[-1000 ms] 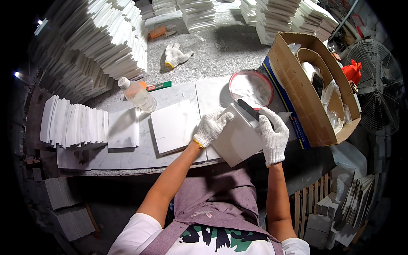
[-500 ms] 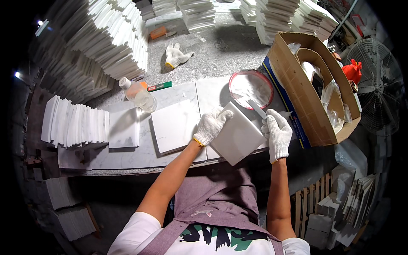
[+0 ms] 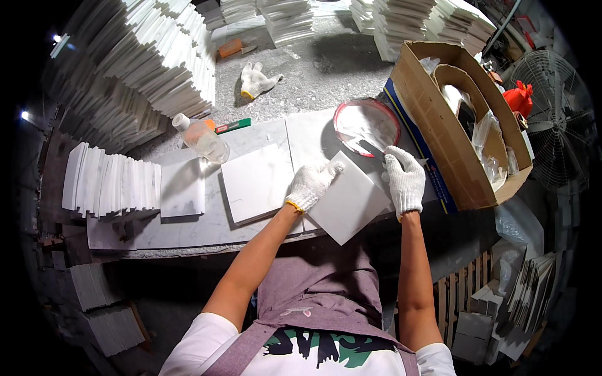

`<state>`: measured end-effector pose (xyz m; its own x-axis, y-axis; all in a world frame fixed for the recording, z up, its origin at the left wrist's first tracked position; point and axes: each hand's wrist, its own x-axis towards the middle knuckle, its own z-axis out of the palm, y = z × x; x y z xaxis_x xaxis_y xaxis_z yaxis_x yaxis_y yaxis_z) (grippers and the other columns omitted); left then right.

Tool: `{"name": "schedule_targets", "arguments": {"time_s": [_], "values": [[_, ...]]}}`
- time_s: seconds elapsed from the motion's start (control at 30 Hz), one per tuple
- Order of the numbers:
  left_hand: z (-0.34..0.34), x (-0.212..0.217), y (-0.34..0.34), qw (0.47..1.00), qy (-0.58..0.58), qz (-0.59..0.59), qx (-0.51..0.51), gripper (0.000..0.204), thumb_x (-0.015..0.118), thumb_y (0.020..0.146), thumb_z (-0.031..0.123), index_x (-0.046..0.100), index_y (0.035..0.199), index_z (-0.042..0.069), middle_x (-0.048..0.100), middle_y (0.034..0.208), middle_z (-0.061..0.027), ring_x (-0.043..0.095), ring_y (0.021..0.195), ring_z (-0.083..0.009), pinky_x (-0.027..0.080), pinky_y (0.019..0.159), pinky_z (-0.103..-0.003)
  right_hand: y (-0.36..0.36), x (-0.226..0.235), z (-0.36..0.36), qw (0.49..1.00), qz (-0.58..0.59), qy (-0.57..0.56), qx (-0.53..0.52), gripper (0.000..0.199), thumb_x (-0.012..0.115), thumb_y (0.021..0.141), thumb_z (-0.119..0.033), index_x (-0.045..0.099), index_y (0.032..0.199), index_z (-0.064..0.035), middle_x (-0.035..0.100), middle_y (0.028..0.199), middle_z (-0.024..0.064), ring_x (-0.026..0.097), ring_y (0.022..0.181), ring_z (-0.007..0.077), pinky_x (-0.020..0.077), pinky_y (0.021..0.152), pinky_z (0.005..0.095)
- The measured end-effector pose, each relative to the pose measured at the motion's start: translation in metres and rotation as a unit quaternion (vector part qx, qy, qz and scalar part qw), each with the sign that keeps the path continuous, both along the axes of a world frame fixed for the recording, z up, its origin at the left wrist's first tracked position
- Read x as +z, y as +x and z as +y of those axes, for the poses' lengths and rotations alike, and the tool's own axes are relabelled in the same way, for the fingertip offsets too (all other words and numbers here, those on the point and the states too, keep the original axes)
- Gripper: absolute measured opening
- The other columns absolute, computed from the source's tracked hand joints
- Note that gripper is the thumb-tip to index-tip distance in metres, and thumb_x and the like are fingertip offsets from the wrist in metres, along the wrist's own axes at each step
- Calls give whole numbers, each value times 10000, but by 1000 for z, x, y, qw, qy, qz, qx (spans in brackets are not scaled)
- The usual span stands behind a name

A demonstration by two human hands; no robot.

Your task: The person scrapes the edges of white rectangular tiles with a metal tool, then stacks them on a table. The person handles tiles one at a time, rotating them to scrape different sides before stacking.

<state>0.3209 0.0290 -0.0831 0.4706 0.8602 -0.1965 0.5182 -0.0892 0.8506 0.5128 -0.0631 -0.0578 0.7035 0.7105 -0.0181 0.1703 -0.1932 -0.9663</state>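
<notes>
My left hand (image 3: 311, 185), in a white knit glove with a yellow cuff, grips a square white marble tile (image 3: 352, 202) by its left corner. The tile lies turned cornerwise, one corner sticking out past the bench's front edge. My gloved right hand (image 3: 405, 183) is closed on a small putty knife (image 3: 367, 147), its blade at the near rim of a red-edged bowl (image 3: 397, 128). White paste (image 3: 374, 122) fills the bowl. Left of my left hand, another white tile (image 3: 254, 183) lies flat.
A bottle (image 3: 210, 144) leans beside a green-and-orange tool (image 3: 233, 126). A row of upright tiles (image 3: 113, 182) stands left. A loose glove (image 3: 256, 80) and an orange-handled knife (image 3: 231, 48) lie farther back. An open cardboard box (image 3: 439, 135) stands right, before a fan (image 3: 555, 119).
My right hand has moved forward from beside the tile, bringing the putty knife's blade to the paste bowl. My left hand keeps its hold on the tile.
</notes>
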Motion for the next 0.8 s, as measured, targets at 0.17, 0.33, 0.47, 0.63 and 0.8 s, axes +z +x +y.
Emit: {"name": "schedule_targets", "arguments": {"time_s": [0.17, 0.33, 0.47, 0.63, 0.8], "values": [[-1, 2, -1, 1000, -15, 25, 4, 443, 586, 886, 467, 644, 843, 30, 591, 691, -100, 529, 650, -179, 446, 647, -333, -1, 0, 4, 998, -44, -35, 7, 252, 639, 843, -224, 690, 1039, -74, 695, 1004, 92, 659, 946, 208, 487, 847, 290], [-1, 2, 0, 999, 25, 23, -4, 447, 573, 889, 462, 626, 831, 22, 603, 738, -166, 556, 675, -270, 455, 668, -369, -3, 2, 8, 994, -81, -67, 8, 251, 628, 846, -252, 691, 1035, -100, 688, 1011, 94, 653, 957, 236, 487, 847, 304], [-1, 0, 0, 999, 31, 42, -9, 445, 557, 893, 463, 625, 841, 27, 611, 779, -193, 576, 717, -331, 458, 683, -397, -4, 1, 11, 993, -84, -80, 11, 253, 631, 843, -253, 691, 1036, -101, 689, 1007, 93, 652, 958, 239, 488, 844, 306], [0, 2, 1, 997, 24, 65, -15, 440, 554, 891, 465, 628, 845, 34, 613, 789, -193, 584, 733, -334, 459, 689, -402, -1, -7, 13, 994, -80, -63, 29, 261, 631, 847, -223, 680, 1055, -73, 687, 996, 87, 654, 912, 207, 498, 790, 285], [1, -3, -1, 998, 24, 66, -9, 519, 523, 848, 582, 666, 917, 88, 657, 843, -180, 619, 819, -361, 468, 728, -428, -7, 17, 16, 995, 24, -89, 48, 261, 624, 871, -152, 660, 1094, -22, 685, 996, 75, 669, 818, 136, 520, 659, 238]]}}
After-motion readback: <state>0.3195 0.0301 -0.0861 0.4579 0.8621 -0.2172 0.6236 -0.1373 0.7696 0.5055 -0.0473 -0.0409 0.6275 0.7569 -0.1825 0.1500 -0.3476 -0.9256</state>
